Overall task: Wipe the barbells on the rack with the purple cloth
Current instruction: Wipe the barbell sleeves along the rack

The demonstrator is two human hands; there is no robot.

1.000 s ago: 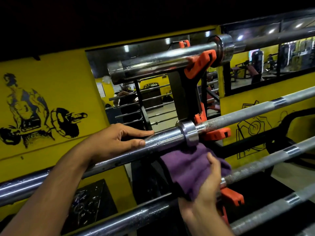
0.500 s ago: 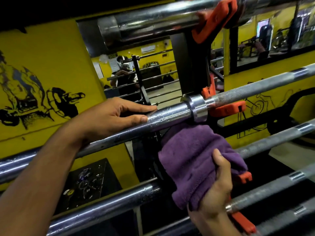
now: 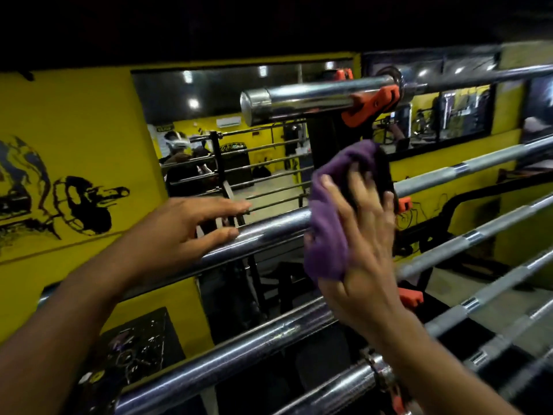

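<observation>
**Purple cloth pressed at the second barbell's collar**

Stacked on a black rack with orange plastic hooks: long steel barbells, round and glossy along the sleeves, duller and grainy along the thinner shafts to the right. Landmark here: the second barbell from the top, a smooth chrome sleeve with bright streaks of reflection.

Purple cloth, soft, nappy and bunched into folds, draped over that second barbell at its right end, just where sleeve meets rack upright. Behind the cloth, directly against it: the right hand, fingers spread and nearly straight, palm pushing the fabric toward the bar (thumb edge blurred, so a pinch on the cloth cannot be told for sure). Grip of that hand wide, flat rather than curled.

Left of the cloth, on the same barbell: the left hand, fingers loosely extended, fingertips resting on top of the sleeve, thumb lying along its near side, nothing clasped.

Above that barbell, a thick chrome sleeve end. Behind it, a yellow wall with black drawn figures and a mirror.
</observation>
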